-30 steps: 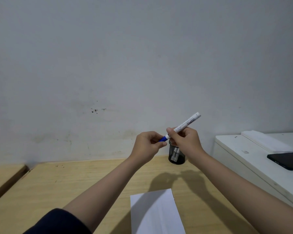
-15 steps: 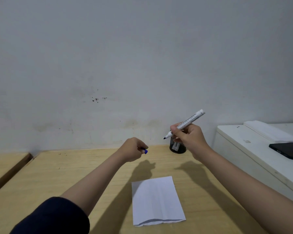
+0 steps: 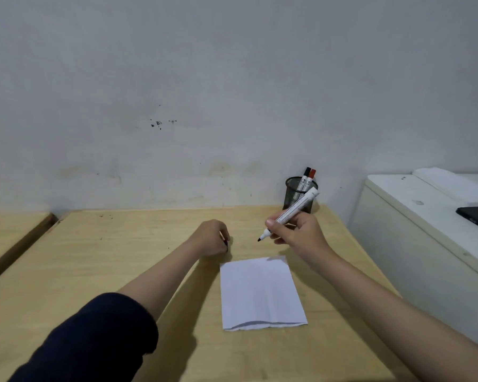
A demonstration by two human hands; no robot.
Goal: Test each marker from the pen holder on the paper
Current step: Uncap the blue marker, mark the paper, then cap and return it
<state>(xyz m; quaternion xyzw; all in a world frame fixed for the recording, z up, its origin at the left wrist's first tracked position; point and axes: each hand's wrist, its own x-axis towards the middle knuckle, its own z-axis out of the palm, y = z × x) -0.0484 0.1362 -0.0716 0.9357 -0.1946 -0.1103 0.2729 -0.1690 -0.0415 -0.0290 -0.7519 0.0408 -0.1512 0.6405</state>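
Left hand (image 3: 211,238) is closed in a fist resting on the desk (image 3: 94,257); what it encloses cannot be told. Paper (image 3: 261,292) lies just below both hands, nearer the right. Right hand (image 3: 295,232) is closed on an uncapped marker (image 3: 290,215), long axis slanted, tip down-left above the paper's far edge. Pen holder (image 3: 297,195), two markers inside, is noted behind.

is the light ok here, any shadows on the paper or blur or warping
Head view: dim, flat light with no glare; a soft shadow crosses the paper below the right hand holding the marker; edges are a bit soft; wide-angle bending shows on the white cabinet at right.
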